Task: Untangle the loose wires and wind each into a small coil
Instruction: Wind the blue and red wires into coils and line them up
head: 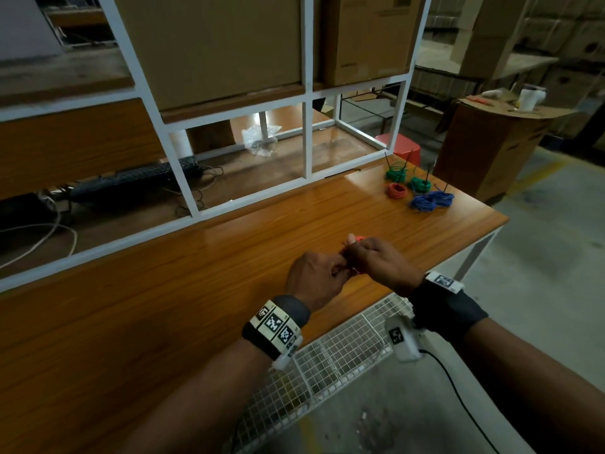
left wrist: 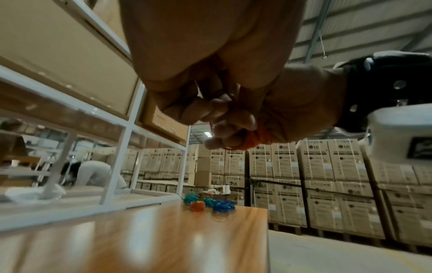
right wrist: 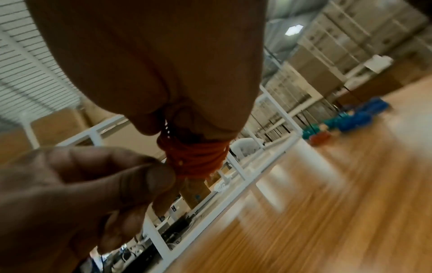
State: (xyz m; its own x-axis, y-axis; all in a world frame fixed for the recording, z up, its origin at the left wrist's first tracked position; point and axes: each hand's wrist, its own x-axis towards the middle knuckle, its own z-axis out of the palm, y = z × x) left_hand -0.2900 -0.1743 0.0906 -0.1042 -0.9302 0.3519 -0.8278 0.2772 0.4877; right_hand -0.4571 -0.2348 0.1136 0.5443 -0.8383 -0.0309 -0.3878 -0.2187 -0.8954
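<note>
Above the middle of the wooden table (head: 196,290) my two hands meet over a red wire (head: 359,239). In the right wrist view the red wire (right wrist: 194,157) is wound in a tight bundle round the fingers of my right hand (head: 358,250). My left hand (head: 340,268) pinches the bundle's edge between thumb and finger (right wrist: 149,177). From the left wrist the wire (left wrist: 257,138) shows as an orange patch under curled fingers. Finished coils lie at the far right of the table: a green coil (head: 396,172), a second green coil (head: 420,184), a red coil (head: 397,191) and blue coils (head: 429,201).
A white metal shelf frame (head: 307,139) holding cardboard boxes (head: 212,47) stands along the table's back edge. A black keyboard (head: 131,181) and cables lie behind it. A wire mesh tray (head: 327,355) hangs below the near edge. A red stool (head: 397,144) and a carton (head: 491,149) stand beyond the right end.
</note>
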